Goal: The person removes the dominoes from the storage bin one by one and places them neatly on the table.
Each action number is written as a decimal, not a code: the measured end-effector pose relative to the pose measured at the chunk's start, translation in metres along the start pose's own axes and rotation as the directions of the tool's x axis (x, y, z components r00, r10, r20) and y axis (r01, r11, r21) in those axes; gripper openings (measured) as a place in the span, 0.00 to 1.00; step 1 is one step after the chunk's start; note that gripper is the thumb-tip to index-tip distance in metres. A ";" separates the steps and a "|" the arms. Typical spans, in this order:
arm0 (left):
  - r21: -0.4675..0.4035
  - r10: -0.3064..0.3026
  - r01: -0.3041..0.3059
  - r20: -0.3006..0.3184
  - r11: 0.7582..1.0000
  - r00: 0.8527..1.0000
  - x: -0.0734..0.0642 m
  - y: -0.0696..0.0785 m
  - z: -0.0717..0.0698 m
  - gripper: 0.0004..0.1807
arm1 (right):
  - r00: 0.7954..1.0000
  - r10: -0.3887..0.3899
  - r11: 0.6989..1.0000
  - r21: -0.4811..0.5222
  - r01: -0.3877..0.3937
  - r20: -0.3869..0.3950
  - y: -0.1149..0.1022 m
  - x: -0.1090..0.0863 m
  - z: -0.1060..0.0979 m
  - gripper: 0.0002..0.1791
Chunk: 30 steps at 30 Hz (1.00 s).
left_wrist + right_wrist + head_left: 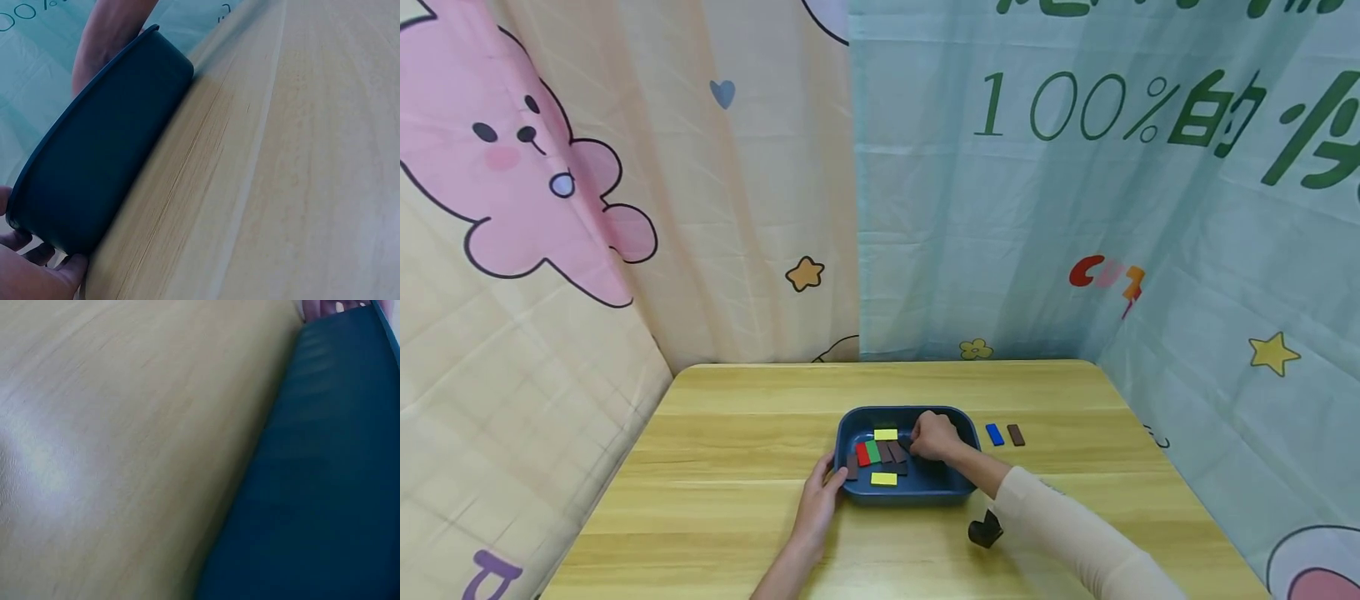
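Observation:
A dark blue rectangular tray (906, 498) stands on the wooden table. My left hand (820, 500) grips its left end, thumb at the front corner; in the left wrist view the fingers (74, 270) curl about the tray's end. Inside the tray, my right hand (936, 437) reaches down with bent fingers and pinches a dark brown tile (906, 445), partly hidden by the fingertips. Left of it lie a red tile (862, 454), a green tile (872, 452) and brown tiles (897, 452) side by side. Yellow tiles (883, 479) lie in front of and behind this row.
Right of the tray, a blue tile (995, 434) and a brown tile (1017, 435) lie on the table (722, 483). A small black device (985, 530) shows by the right sleeve. Printed curtains (760, 208) hang behind the table and along both sides.

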<state>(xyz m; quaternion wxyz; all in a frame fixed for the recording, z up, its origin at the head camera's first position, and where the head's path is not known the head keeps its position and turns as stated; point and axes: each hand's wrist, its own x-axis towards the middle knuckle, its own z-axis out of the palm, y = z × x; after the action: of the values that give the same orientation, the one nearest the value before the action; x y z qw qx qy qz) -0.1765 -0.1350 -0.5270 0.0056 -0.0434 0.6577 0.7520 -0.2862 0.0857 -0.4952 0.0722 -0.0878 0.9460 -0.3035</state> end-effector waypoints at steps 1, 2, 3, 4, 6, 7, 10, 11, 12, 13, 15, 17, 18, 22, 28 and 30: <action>0.000 0.002 -0.002 0.002 1.000 1.000 0.000 0.000 0.000 0.27 | 1.000 -0.024 0.999 -0.022 0.024 -0.012 -0.001 0.000 0.001 0.29; 0.000 0.003 -0.003 0.004 1.000 1.000 0.000 0.000 0.000 0.27 | 0.999 -0.042 0.998 -0.039 0.041 -0.022 -0.001 -0.001 0.001 0.29; -0.002 0.002 -0.002 0.005 1.000 1.000 0.000 0.000 0.000 0.27 | 0.998 -0.052 0.997 -0.050 0.051 -0.027 -0.002 -0.001 0.002 0.30; -0.002 0.000 0.000 0.006 1.000 1.000 0.000 0.000 0.000 0.27 | 0.998 -0.059 0.997 -0.059 0.057 -0.032 -0.002 -0.001 0.002 0.30; -0.001 0.000 0.000 0.007 1.000 1.000 0.000 0.001 0.001 0.27 | 0.998 -0.057 0.997 -0.061 0.055 -0.038 -0.003 -0.002 0.002 0.31; 0.000 0.002 -0.002 0.008 1.000 1.000 -0.001 0.001 0.001 0.27 | 0.998 -0.052 0.997 -0.059 0.050 -0.037 -0.004 -0.002 0.002 0.30; 0.003 0.005 -0.005 0.006 1.000 1.000 -0.001 0.002 0.001 0.27 | 1.000 -0.022 0.999 -0.037 0.022 -0.016 -0.004 -0.002 0.000 0.26; 0.002 0.008 -0.008 0.008 1.000 1.000 -0.001 0.002 0.001 0.27 | 1.000 -0.011 1.000 -0.025 0.011 -0.012 -0.004 -0.001 0.000 0.23; 0.002 0.011 -0.011 0.009 1.000 1.000 0.000 0.002 0.001 0.27 | 1.000 0.001 1.000 -0.012 -0.001 -0.004 -0.004 -0.001 0.000 0.20; -0.001 0.009 -0.009 0.008 1.000 1.000 0.000 0.001 0.001 0.27 | 1.000 0.013 1.000 -0.001 -0.013 0.005 -0.004 -0.001 -0.001 0.17; -0.003 0.010 -0.010 0.010 1.000 1.000 0.000 0.001 0.001 0.27 | 0.999 0.030 0.999 0.026 -0.031 0.024 -0.003 -0.001 -0.001 0.13; -0.002 0.012 -0.012 0.016 1.000 1.000 -0.001 0.001 0.001 0.27 | 0.999 0.034 0.999 0.041 -0.036 0.031 -0.001 -0.001 -0.001 0.11; -0.004 0.012 -0.012 0.018 1.000 1.000 -0.001 0.000 0.001 0.27 | 0.999 0.035 0.998 0.046 -0.036 0.036 0.000 -0.002 -0.002 0.11; -0.005 0.011 -0.011 0.020 1.000 1.000 -0.001 0.000 0.002 0.27 | 0.999 0.020 0.996 0.087 -0.024 0.049 0.006 -0.003 -0.006 0.09; -0.005 0.003 -0.003 0.004 1.000 1.000 0.001 0.001 0.001 0.27 | 0.995 -0.013 0.967 0.255 -0.013 0.100 0.008 -0.006 -0.023 0.08; -0.009 -0.004 0.004 0.004 1.000 1.000 0.001 0.000 0.001 0.27 | 0.995 -0.005 0.958 0.284 -0.024 0.102 0.009 -0.007 -0.028 0.07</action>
<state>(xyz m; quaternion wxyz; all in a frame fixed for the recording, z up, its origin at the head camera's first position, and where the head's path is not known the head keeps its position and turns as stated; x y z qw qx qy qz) -0.1776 -0.1345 -0.5268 0.0084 -0.0431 0.6543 0.7550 -0.2860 0.1097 -0.4771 0.1336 -0.0872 0.8879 -0.4314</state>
